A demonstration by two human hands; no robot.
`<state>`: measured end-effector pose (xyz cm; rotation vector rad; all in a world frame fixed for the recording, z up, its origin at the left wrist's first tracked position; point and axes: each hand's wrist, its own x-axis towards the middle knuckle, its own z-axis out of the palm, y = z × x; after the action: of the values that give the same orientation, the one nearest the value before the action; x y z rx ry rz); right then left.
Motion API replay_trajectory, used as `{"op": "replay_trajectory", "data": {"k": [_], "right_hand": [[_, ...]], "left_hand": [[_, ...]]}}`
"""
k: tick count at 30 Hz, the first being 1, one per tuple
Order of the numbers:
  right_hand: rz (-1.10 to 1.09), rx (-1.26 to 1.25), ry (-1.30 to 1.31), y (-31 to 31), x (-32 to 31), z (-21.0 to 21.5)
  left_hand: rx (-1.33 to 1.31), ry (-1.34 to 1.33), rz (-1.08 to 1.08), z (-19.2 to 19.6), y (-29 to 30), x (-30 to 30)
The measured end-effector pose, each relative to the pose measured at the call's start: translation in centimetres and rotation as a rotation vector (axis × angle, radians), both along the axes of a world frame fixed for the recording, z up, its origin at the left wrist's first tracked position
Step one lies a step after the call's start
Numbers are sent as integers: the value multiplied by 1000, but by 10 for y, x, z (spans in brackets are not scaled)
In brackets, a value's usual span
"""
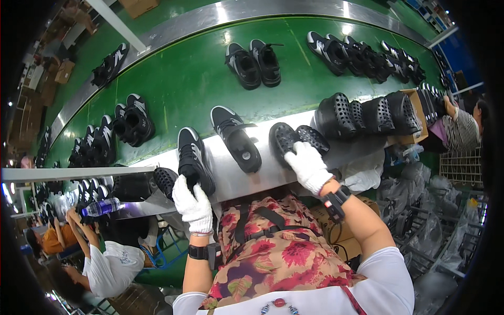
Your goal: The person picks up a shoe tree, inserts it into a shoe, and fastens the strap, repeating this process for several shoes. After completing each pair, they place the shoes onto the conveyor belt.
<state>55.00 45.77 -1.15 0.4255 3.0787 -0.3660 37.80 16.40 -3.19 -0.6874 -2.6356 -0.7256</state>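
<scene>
Fingers of the white-gloved right hand (pixel 308 167), loosely curled, touch a black perforated rounded piece (pixel 282 137) toward the shiny metal ledge's (pixel 226 181) far edge, while the white-gloved left hand's (pixel 193 210), slightly parted, meet a silver-toed black lace-up shoe's (pixel 192 155) heel by the near edge, neither grip clear.

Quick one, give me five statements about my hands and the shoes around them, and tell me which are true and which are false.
1. The left hand and the right hand are both gloved in white. True.
2. The right hand is at a laced shoe. False: it is at the black perforated pieces.
3. The left hand is at the heel end of a black-and-grey shoe. True.
4. The strapped shoe between the hands has its strap sticking out to the right. True.
5. The wide belt beyond the hands is blue. False: the belt is green.
</scene>
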Motion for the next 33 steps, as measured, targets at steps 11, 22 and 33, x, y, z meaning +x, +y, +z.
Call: {"op": "replay_trajectory", "data": {"k": [11, 22, 33], "right_hand": [[255, -283, 462, -23, -19, 98], [-142, -680, 104, -89, -31, 67], [-523, -862, 203, -48, -14, 64]], "left_hand": [[973, -1248, -509, 44, 49, 32], [1224, -1608, -8, 38, 95, 48], [139, -48, -461, -12, 117, -13]]}}
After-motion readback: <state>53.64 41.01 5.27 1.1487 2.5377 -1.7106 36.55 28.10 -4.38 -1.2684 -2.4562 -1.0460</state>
